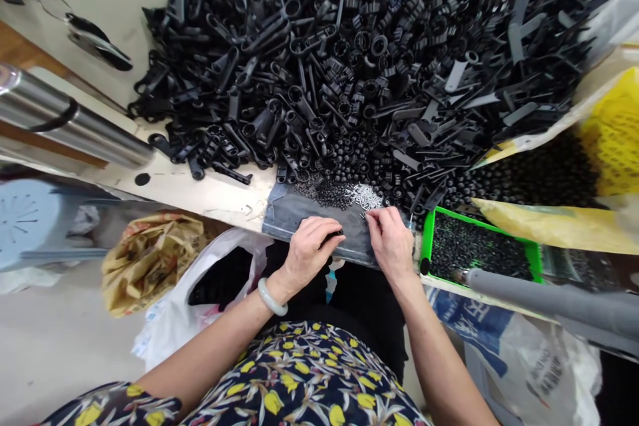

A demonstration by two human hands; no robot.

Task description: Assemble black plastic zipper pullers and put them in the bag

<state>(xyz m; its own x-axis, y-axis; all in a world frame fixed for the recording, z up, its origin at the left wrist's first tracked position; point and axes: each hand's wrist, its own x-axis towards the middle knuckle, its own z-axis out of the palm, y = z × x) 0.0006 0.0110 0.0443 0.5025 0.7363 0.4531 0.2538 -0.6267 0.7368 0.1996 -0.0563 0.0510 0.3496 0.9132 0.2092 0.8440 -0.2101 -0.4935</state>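
My left hand [315, 245] is closed around a small black plastic part [336, 233], whose round end shows between thumb and forefinger; the rest is hidden by my fingers. Thumb and forefinger of my right hand [392, 239] pinch at the edge of a little heap of silver metal pins [365, 196]. A tiny pin [363, 215] shows at those fingertips. Both hands are over a dark grey mat [294, 208] along the table's front edge. Tiny black pieces [332, 194] lie beside the pins, with black beads [352, 153] just behind.
A large pile of black plastic handles and rings [299, 46] fills the back. Flat black levers [519, 93] lie at right. A green tray [426, 239] of small black pieces stands near a grey rod-like tool [529, 289]. A steel flask [74, 116] lies at left.
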